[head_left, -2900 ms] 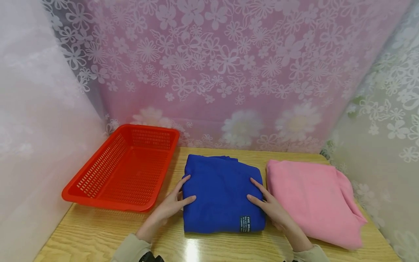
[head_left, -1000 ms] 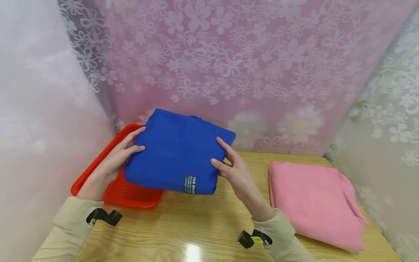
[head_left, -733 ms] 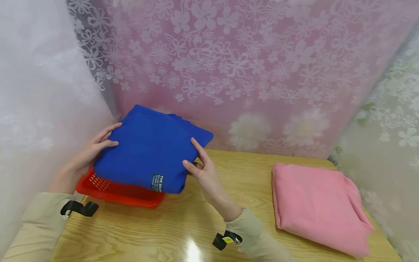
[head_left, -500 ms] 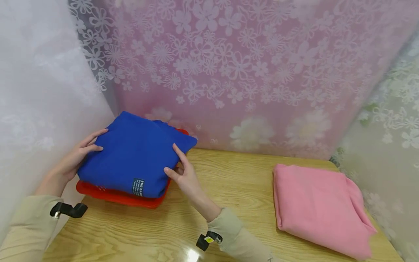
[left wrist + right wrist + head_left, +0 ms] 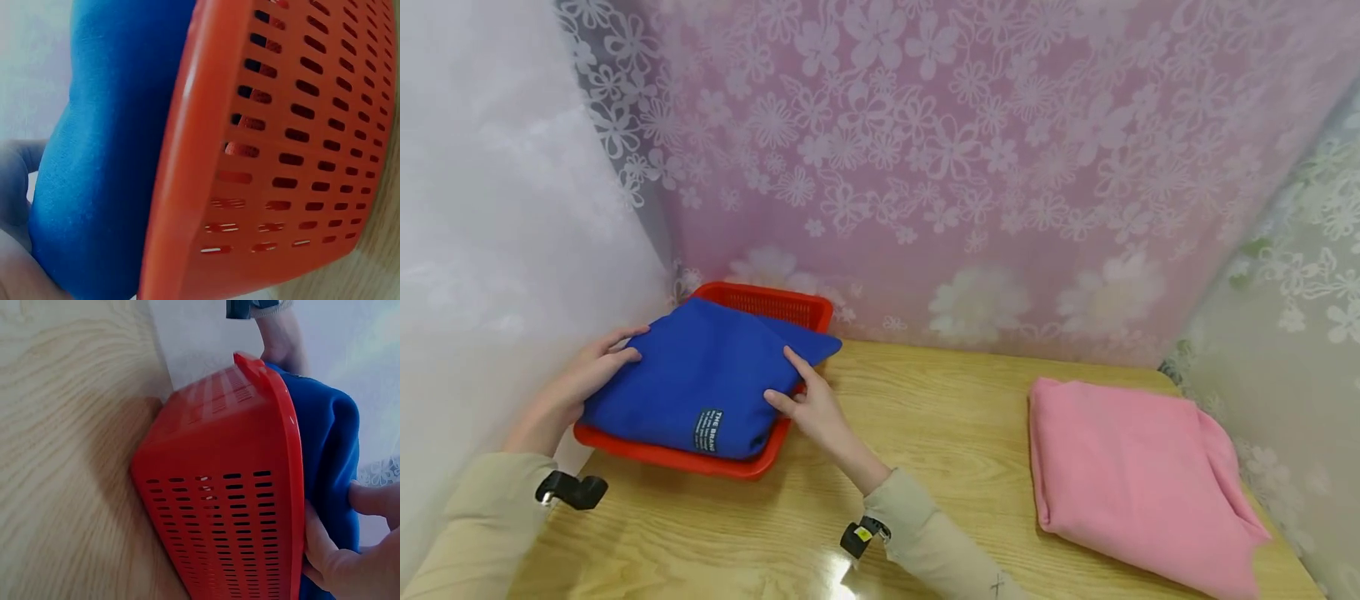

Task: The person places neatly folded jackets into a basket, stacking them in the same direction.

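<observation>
Legible on a dark label [image 5: 707, 431] near six o'clock on the folded blue cloth [image 5: 707, 362]: "THE BRAN" in pale capitals, then one unclear letter. Turned sideways, running from twelve to six along the label's three o'clock edge. Toward nine o'clock from there, smaller lines, too fine to read. Near five o'clock in the head view, on the right sleeve [image 5: 932, 546], a small dark cross-like mark [image 5: 997, 585]. At six o'clock, on the black wrist mount [image 5: 853, 543], a yellow tag [image 5: 863, 533], unreadable.
</observation>
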`<state>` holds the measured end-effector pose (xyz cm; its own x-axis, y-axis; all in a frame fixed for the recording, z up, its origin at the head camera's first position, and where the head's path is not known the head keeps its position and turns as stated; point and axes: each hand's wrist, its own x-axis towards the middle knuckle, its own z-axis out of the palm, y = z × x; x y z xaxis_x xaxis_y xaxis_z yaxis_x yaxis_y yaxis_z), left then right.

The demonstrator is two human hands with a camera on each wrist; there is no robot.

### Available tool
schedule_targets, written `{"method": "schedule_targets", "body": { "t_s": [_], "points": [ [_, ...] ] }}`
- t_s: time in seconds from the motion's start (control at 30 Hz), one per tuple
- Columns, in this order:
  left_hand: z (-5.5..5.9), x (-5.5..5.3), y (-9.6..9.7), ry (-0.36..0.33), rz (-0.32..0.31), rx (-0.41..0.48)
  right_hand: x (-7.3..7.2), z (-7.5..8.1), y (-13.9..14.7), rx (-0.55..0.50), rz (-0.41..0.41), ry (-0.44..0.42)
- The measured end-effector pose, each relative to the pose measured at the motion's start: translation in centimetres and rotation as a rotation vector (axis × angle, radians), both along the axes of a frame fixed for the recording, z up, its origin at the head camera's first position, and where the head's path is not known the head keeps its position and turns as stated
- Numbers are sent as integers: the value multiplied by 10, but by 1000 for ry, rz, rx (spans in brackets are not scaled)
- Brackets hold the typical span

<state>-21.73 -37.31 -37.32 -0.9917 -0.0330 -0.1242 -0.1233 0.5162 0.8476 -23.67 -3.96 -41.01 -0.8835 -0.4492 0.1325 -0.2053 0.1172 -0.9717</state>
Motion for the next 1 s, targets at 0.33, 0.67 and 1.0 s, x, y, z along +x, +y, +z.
{"method": "schedule_targets", "body": {
  "t_s": [0.33, 0.67, 1.0],
  "points": [
    [-9, 0, 21, 102, 77, -48, -12, 5, 14, 257, -172, 248],
    [-11, 11, 51, 305, 25, -617, -25, -9, 34, 340, -139, 250],
    [-29, 28, 67, 188, -106, -793, -52, -11, 27, 652, -21, 450]
  ]
}}
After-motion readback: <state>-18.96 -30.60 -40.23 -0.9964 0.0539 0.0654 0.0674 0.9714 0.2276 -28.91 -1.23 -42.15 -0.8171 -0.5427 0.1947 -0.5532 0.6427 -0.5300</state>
